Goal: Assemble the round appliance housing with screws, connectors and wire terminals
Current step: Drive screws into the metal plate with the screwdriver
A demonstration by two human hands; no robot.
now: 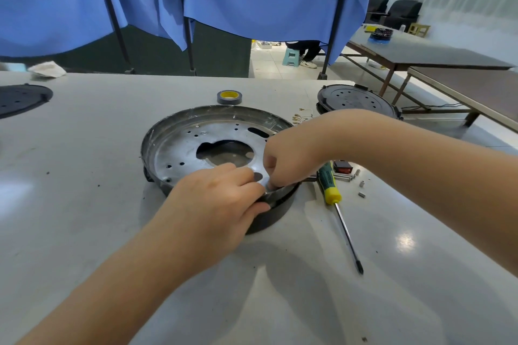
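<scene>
The round metal housing (179,145) lies open side up on the table, with a large centre cut-out and several small holes. My left hand (218,196) grips its near rim, thumb outside and fingers over the edge. My right hand (286,159) has its fingers curled down at the same spot on the rim, pinching something small that I cannot make out. A green and yellow screwdriver (332,190) lies just right of the housing. Small metal spacers and screws (361,184) are scattered beside it. A black and red switch part (342,166) sits next to my right wrist.
A grey tape roll (229,97) stands behind the housing. A dark round cover (356,99) lies at the back right, and another one (19,98) at the far left. Wire terminals (301,117) lie near the back right. Blue curtains hang behind the table.
</scene>
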